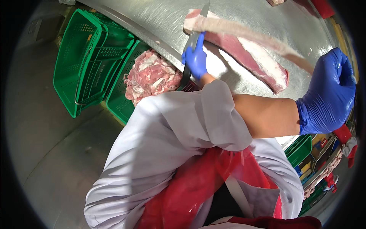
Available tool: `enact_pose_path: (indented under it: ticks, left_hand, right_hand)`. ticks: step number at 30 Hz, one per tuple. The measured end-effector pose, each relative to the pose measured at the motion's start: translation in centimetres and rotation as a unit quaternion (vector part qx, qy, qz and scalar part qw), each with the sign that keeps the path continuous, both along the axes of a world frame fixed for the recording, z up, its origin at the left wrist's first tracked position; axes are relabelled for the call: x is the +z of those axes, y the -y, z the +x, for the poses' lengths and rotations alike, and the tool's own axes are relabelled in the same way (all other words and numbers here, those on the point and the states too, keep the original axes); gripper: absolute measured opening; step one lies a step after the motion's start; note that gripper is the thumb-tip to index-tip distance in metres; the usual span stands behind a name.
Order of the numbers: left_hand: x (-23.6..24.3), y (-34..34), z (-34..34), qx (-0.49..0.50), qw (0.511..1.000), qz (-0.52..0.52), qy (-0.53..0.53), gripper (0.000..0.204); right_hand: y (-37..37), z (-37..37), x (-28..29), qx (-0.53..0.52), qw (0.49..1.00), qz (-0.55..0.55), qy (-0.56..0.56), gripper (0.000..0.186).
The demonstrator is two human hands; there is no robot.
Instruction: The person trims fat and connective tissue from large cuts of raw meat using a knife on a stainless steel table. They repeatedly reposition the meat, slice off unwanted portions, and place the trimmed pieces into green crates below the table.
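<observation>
My left hand [328,87], in a blue glove, reaches across to the right and is closed round the far end of a long pale strip [259,38], partly hidden by its fingers. My right hand [195,57], also gloved, is farther back behind my left forearm, closed on a knife [203,15] whose blade crosses the strip near its left end. Below the strip, a long pink piece of meat with white fat [251,59] lies diagonally on the steel table [145,15].
Left of the table are green crates [76,61], one holding a heap of meat trimmings [150,76]. A red object [322,7] is at top right. At lower right are another green crate [299,150], a row of meat [324,171] and red-and-white items [349,149].
</observation>
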State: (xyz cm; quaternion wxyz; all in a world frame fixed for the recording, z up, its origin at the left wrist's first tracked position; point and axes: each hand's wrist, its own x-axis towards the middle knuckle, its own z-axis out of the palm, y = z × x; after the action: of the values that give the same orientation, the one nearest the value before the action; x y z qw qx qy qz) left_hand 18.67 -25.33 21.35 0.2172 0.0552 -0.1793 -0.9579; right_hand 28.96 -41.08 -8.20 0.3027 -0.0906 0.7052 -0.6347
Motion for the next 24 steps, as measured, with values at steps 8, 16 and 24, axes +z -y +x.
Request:
enact_pose_path:
  ticks: [8,16,24]
  left_hand:
    - [2.9,1.4,0.2,-0.051,0.998,-0.018,-0.02,0.014]
    - [2.3,-1.6,-0.4,-0.117,0.985,-0.016,-0.127,0.01]
    - [1.7,-3.1,2.8,-0.175,0.958,-0.211,-0.086,0.011]
  right_hand:
    - [0.8,2.3,-1.8,0.026,0.998,0.014,-0.053,0.086]
    - [2.7,-3.9,0.4,-0.043,0.988,-0.103,0.108,0.076]
    - [-12.4,2.2,3.7,0.141,0.972,-0.144,0.121,0.074]
